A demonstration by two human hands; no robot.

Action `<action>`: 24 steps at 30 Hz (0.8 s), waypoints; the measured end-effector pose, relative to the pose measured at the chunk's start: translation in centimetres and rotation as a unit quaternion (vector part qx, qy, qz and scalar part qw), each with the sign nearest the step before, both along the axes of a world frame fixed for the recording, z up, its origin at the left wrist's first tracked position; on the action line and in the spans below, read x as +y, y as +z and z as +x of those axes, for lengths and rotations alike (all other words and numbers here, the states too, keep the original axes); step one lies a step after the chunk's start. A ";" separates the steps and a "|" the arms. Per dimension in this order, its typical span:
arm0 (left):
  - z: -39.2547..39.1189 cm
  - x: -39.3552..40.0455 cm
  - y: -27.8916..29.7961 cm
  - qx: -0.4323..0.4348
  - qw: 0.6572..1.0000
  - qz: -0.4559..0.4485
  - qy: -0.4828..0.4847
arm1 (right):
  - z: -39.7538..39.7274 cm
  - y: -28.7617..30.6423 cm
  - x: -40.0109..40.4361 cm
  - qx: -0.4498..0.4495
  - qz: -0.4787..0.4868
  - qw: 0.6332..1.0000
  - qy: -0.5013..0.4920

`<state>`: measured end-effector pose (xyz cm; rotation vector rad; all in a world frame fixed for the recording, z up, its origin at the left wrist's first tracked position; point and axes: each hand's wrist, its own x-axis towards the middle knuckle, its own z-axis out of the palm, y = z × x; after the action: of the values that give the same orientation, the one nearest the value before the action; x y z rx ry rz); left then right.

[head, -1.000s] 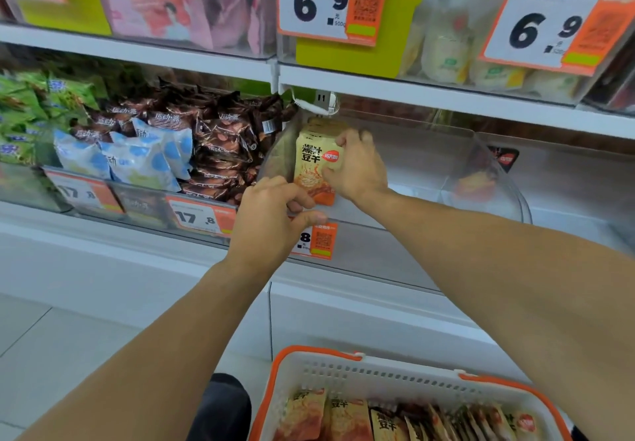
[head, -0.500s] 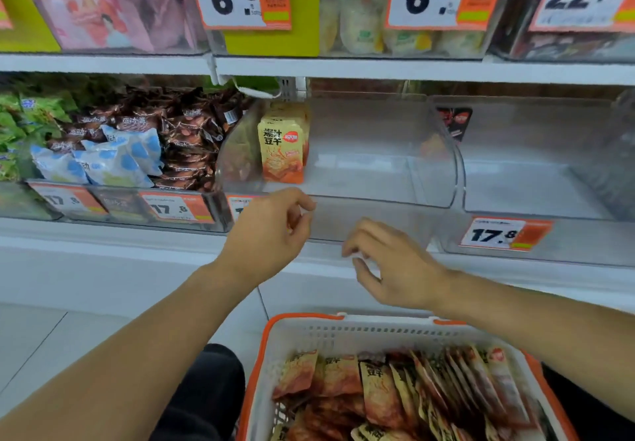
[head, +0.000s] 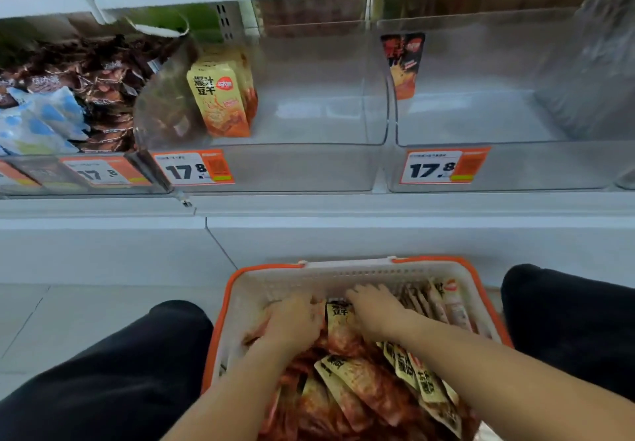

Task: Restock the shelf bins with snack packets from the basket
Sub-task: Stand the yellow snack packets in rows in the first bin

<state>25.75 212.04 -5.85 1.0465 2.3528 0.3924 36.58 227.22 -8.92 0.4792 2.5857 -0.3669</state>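
Both your hands are down in the white plastic basket w/ orange rim (head: 311, 266), buried in the pile of yellow-orange snack packets (head: 357, 385). Left hand (head: 292, 320) and right hand (head: 376, 308) lie on packets at the far end; can't tell if either actually grips one. A few packets stand upright at the left of the clear plastic shelf bin (head: 309, 165).

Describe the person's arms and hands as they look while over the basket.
Both forearms are bare, with no sleeves in view. The left hand and right hand wear no gloves; no rings, watch or bracelets show. Dark trousers cover the knees.
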 end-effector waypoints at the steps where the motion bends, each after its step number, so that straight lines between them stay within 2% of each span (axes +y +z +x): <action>1: 0.8 -0.4 -1.3 -0.015 0.999 -0.036 -0.021 | 0.2 -0.2 0.1 -0.010 0.003 1.000 0.006; 3: 2.1 -0.9 -3.3 -0.021 0.993 -0.098 -0.057 | 0.4 -0.6 0.4 -0.039 -0.002 0.999 0.010; 5: 2.8 -1.2 -4.2 0.004 0.989 -0.124 -0.077 | 0.4 -0.8 0.7 -0.047 -0.012 0.999 0.001; 11: 3.0 -1.4 -4.4 0.034 0.989 -0.119 -0.083 | 0.0 -1.9 -0.1 -0.057 -0.014 0.998 0.016; 16: 2.7 -1.7 -4.7 0.001 0.995 -0.088 -0.042 | -0.8 -2.4 -0.6 -0.039 -0.004 0.999 -0.009; 24: 1.8 -2.4 -5.2 -0.073 0.996 -0.053 0.020 | -1.8 -2.1 -0.8 -0.133 -0.010 0.991 0.026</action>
<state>27.59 209.60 -11.00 0.8921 2.2419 0.3423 34.77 226.40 -10.98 0.4210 2.3286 -0.2883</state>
